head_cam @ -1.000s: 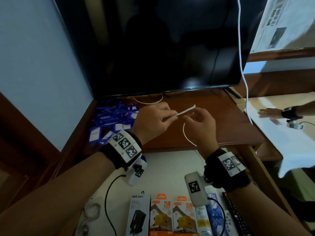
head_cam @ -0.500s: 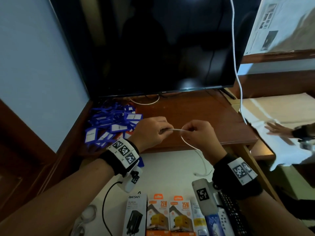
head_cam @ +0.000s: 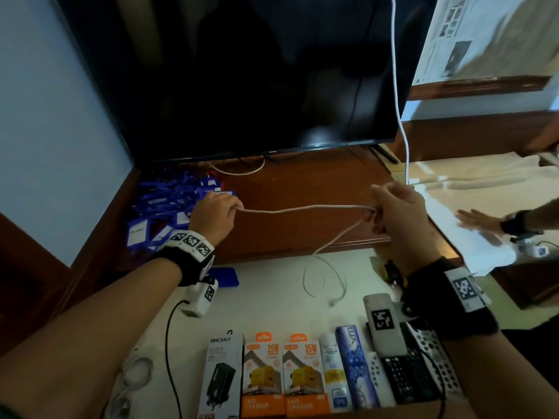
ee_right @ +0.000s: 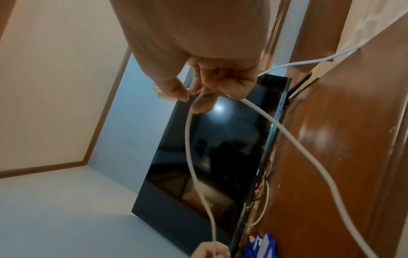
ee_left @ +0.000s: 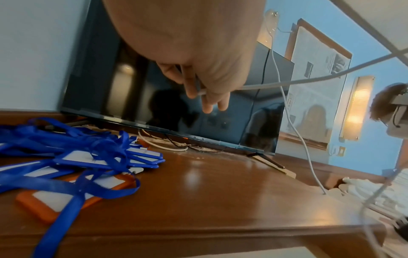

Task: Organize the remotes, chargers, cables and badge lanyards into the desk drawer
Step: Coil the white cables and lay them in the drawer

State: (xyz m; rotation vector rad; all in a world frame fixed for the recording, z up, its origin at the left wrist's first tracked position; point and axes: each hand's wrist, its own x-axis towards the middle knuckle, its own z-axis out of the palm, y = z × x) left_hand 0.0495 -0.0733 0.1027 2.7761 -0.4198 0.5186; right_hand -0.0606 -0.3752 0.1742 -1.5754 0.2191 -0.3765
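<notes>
A thin white cable [head_cam: 302,209] is stretched level above the wooden desk top [head_cam: 302,182]. My left hand [head_cam: 216,214] pinches one end of it [ee_left: 276,84], and my right hand [head_cam: 393,207] pinches it [ee_right: 192,157] further along. From the right hand the cable drops in loose loops into the open white-lined drawer [head_cam: 272,285]. Blue badge lanyards [head_cam: 169,207] lie heaped on the desk's left [ee_left: 66,153]. Charger boxes [head_cam: 266,376] and remotes [head_cam: 414,376] line the drawer's front.
A dark TV [head_cam: 257,71] stands at the back of the desk, with a white cord [head_cam: 399,86] hanging at its right. Another person's hand [head_cam: 481,222] lies on white cloth to the right. A blue case [head_cam: 225,276] sits in the drawer.
My hands have drawn apart, left going left and right going right, so the cable now spans a long stretch between them. The view has tilted downward.
</notes>
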